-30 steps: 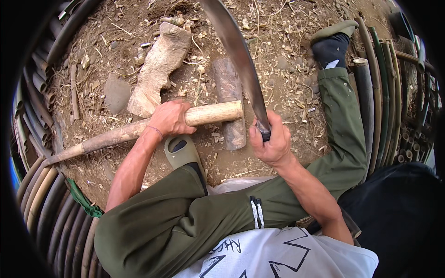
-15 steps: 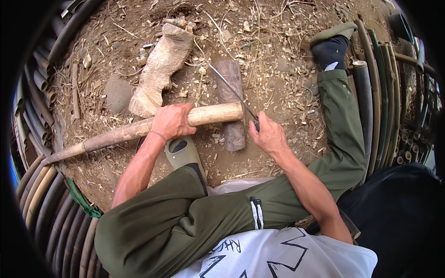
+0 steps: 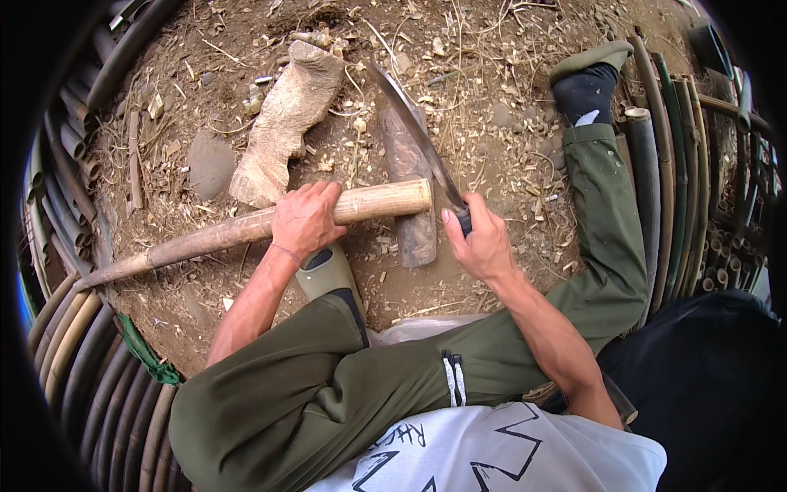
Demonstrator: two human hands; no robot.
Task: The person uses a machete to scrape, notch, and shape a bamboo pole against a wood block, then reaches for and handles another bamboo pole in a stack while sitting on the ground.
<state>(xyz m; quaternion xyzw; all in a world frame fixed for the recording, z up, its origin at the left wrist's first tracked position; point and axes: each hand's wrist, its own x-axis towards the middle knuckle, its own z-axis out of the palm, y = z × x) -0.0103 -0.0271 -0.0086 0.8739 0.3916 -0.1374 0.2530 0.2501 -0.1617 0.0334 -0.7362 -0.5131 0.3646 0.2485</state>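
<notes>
My left hand (image 3: 305, 220) is closed round a thick, pale bamboo pole (image 3: 197, 248) near its cut right end. That end rests across a short dark wooden block (image 3: 416, 238) lying on the dirt, and the pole's far left end reaches the stacked bamboo. In my right hand (image 3: 484, 244) is the dark handle of a machete (image 3: 420, 138). Its long, slightly curved blade points up and away to the left, passing over the block just beyond the pole's cut end. Part of the block is hidden under pole and blade.
A rough, pale slab of wood (image 3: 287, 123) lies beyond my left hand, next to a flat grey stone (image 3: 211, 164). Wood chips litter the dirt. Bamboo poles (image 3: 98, 385) are stacked at the left, and more poles (image 3: 666, 180) line the right. My legs stretch around the block.
The machete has turned in my right hand so the broad side of its blade shows, and its tip has risen farther away. My left hand has stayed nearly in place on the pole.
</notes>
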